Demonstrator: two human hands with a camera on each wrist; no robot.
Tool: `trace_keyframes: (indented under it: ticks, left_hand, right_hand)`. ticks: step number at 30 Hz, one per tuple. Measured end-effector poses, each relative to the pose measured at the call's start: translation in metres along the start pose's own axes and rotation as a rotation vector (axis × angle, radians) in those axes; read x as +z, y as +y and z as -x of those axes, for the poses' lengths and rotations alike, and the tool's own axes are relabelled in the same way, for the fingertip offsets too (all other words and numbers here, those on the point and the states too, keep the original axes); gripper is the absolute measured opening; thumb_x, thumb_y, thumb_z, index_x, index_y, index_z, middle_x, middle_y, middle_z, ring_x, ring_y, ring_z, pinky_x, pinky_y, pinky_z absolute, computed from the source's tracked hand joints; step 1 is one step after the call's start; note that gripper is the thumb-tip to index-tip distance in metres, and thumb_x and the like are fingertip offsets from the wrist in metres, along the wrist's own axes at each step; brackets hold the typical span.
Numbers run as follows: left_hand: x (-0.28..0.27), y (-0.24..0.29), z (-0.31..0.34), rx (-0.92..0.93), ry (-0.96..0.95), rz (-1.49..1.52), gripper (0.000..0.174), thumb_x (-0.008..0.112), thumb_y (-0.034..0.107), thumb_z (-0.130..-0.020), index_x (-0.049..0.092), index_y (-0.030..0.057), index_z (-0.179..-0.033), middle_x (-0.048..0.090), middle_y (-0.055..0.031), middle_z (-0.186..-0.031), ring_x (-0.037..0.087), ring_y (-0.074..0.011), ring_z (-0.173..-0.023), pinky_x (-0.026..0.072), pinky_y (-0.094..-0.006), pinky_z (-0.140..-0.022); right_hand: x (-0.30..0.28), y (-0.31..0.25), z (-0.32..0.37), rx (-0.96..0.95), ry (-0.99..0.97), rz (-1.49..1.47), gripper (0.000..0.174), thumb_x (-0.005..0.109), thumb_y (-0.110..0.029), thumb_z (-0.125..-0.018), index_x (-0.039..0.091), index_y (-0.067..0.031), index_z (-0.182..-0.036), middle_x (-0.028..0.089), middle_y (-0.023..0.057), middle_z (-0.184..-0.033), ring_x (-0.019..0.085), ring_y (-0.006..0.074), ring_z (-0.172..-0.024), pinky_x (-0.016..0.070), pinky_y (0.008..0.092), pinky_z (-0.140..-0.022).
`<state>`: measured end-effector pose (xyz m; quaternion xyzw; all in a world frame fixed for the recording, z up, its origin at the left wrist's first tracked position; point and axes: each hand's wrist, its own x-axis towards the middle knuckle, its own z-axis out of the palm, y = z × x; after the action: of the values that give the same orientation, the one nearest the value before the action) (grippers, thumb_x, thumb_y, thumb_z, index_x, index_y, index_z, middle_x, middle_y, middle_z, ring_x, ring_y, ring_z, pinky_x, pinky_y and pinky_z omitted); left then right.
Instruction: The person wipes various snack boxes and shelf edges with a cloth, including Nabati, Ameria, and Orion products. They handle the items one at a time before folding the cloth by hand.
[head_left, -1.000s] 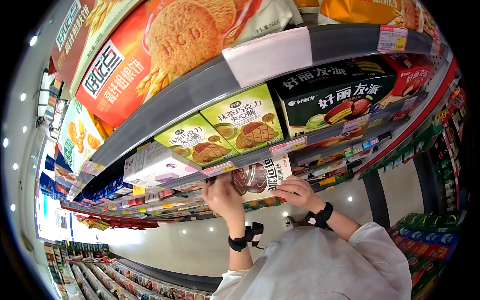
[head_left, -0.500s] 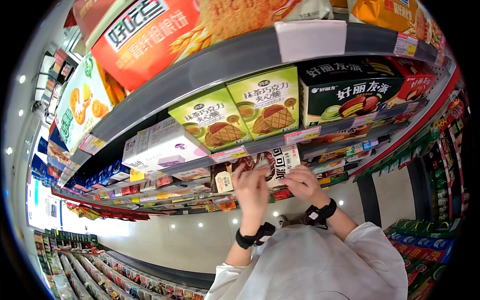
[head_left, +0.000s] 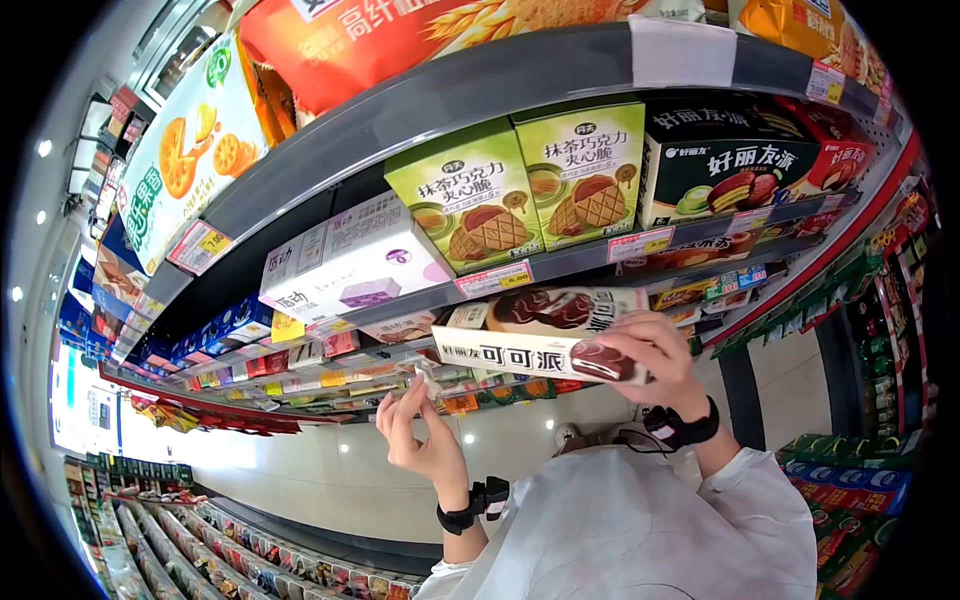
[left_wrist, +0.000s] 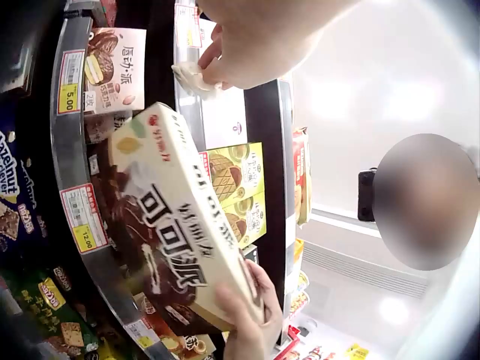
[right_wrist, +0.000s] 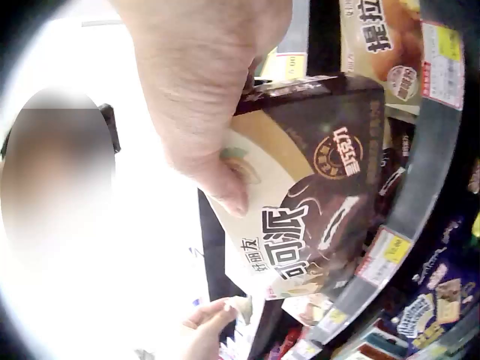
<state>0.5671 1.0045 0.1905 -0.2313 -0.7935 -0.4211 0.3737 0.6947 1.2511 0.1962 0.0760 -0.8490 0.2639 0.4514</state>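
Observation:
My right hand point(head_left: 660, 362) grips the right end of a cream and brown chocolate pie box point(head_left: 540, 352), held tilted in front of the shelf edge. In the right wrist view the thumb point(right_wrist: 225, 187) lies across the cream face of the box. Left of the box and apart from it, my left hand point(head_left: 425, 445) pinches a small crumpled white tissue point(left_wrist: 193, 79) between its fingertips. The box's brown and cream faces point(left_wrist: 161, 225) show in the left wrist view, with the right hand point(left_wrist: 255, 319) at its lower end.
Green matcha biscuit boxes point(head_left: 470, 205) and a white box point(head_left: 355, 265) stand on the shelf just behind. A dark green pie box point(head_left: 715, 160) is farther right. Price tags point(head_left: 495, 278) line the shelf edge point(head_left: 575, 262). Lower shelves hold more packets.
My left hand has moved left, away from the box, and the white tissue now shows in its fingers. The right hand has raised and turned the box, so its long cream side shows.

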Motion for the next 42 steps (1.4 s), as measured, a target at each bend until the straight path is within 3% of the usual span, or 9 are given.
trace_keyframes:
  ticks: [4, 8, 15, 19, 24, 27, 32, 35, 42]
  left_hand:
    - [-0.015, 0.002, 0.002, -0.022, 0.066, 0.015, 0.020, 0.062, -0.013, -0.081, 0.067, 0.0025, -0.093, 0.074, -0.0096, -0.095, 0.067, -0.0220, -0.088, 0.0438, -0.0429, -0.096]
    - [-0.016, 0.008, 0.003, 0.037, 0.021, 0.040, 0.018, 0.062, -0.012, -0.081, 0.067, 0.0006, -0.093, 0.073, -0.0117, -0.096, 0.066, -0.0236, -0.088, 0.0448, -0.0442, -0.095]
    - [0.009, 0.043, 0.028, 0.142, -0.123, 0.037, 0.023, 0.063, -0.014, -0.075, 0.069, 0.0032, -0.089, 0.074, -0.0085, -0.097, 0.067, -0.0199, -0.089, 0.0449, -0.0424, -0.095]
    - [0.035, 0.076, 0.053, 0.199, -0.252, 0.198, 0.029, 0.065, -0.014, -0.071, 0.071, 0.0045, -0.093, 0.073, -0.0057, -0.098, 0.066, -0.0187, -0.088, 0.0474, -0.0393, -0.093]
    - [0.048, 0.117, 0.071, 0.423, -0.482, 0.334, 0.027, 0.064, -0.009, -0.069, 0.070, 0.0003, -0.094, 0.072, -0.0074, -0.099, 0.066, -0.0180, -0.087, 0.0479, -0.0366, -0.094]
    - [0.049, 0.114, 0.065, 0.368, -0.432, 0.297, 0.027, 0.064, -0.010, -0.070, 0.071, 0.0013, -0.094, 0.072, -0.0068, -0.098, 0.066, -0.0181, -0.088, 0.0477, -0.0367, -0.094]
    - [0.038, 0.076, 0.040, 0.155, -0.146, -0.055, 0.026, 0.062, -0.015, -0.072, 0.068, 0.0055, -0.088, 0.072, -0.0046, -0.091, 0.066, -0.0200, -0.083, 0.0445, -0.0414, -0.096]
    - [0.033, 0.066, 0.037, 0.046, -0.122, -0.079, 0.024, 0.061, -0.014, -0.074, 0.068, 0.0038, -0.087, 0.073, -0.0054, -0.092, 0.066, -0.0209, -0.084, 0.0450, -0.0435, -0.096]
    - [0.063, 0.136, 0.073, 0.224, -0.260, 0.241, 0.030, 0.065, -0.014, -0.068, 0.071, 0.0051, -0.091, 0.072, -0.0041, -0.095, 0.066, -0.0182, -0.087, 0.0479, -0.0388, -0.093]
  right_hand:
    - [-0.017, -0.015, 0.001, 0.302, 0.093, -0.188, 0.051, 0.093, -0.019, -0.053, 0.066, -0.0038, -0.094, 0.064, 0.0108, -0.096, 0.061, 0.0235, -0.083, 0.0497, 0.0327, -0.076]
    - [0.000, -0.015, 0.016, 0.735, 0.106, -0.591, 0.039, 0.083, -0.015, -0.069, 0.063, -0.0024, -0.100, 0.060, 0.0058, -0.103, 0.056, 0.0148, -0.095, 0.0428, 0.0263, -0.086]
    - [0.015, -0.011, 0.026, 1.062, 0.174, -0.785, 0.028, 0.076, -0.015, -0.079, 0.063, -0.0016, -0.101, 0.058, 0.0020, -0.099, 0.055, 0.0102, -0.091, 0.0419, 0.0233, -0.082]
    - [0.021, -0.011, 0.027, 1.133, 0.203, -0.886, 0.026, 0.075, -0.017, -0.082, 0.063, -0.0023, -0.099, 0.060, 0.0007, -0.094, 0.055, 0.0083, -0.087, 0.0426, 0.0218, -0.078]
    - [0.020, -0.004, 0.028, 1.131, 0.240, -0.941, 0.022, 0.074, -0.014, -0.083, 0.063, -0.0022, -0.098, 0.060, 0.0005, -0.094, 0.055, 0.0077, -0.087, 0.0427, 0.0217, -0.077]
    - [0.012, 0.001, 0.031, 1.110, 0.208, -0.917, 0.025, 0.069, -0.019, -0.087, 0.060, -0.0018, -0.103, 0.060, 0.0031, -0.100, 0.055, 0.0084, -0.091, 0.0416, 0.0211, -0.082]
    - [-0.005, 0.015, 0.031, 1.101, 0.222, -0.932, 0.026, 0.072, -0.016, -0.085, 0.060, -0.0021, -0.103, 0.061, 0.0031, -0.098, 0.056, 0.0085, -0.090, 0.0436, 0.0220, -0.080]
    - [-0.013, 0.017, 0.029, 1.080, 0.246, -0.913, 0.027, 0.076, -0.017, -0.083, 0.062, -0.0022, -0.102, 0.062, 0.0014, -0.095, 0.055, 0.0074, -0.087, 0.0430, 0.0211, -0.078]
    - [-0.011, 0.013, 0.027, 1.117, 0.292, -0.954, 0.027, 0.074, -0.017, -0.083, 0.063, -0.0020, -0.102, 0.062, 0.0025, -0.096, 0.056, 0.0079, -0.087, 0.0439, 0.0218, -0.078]
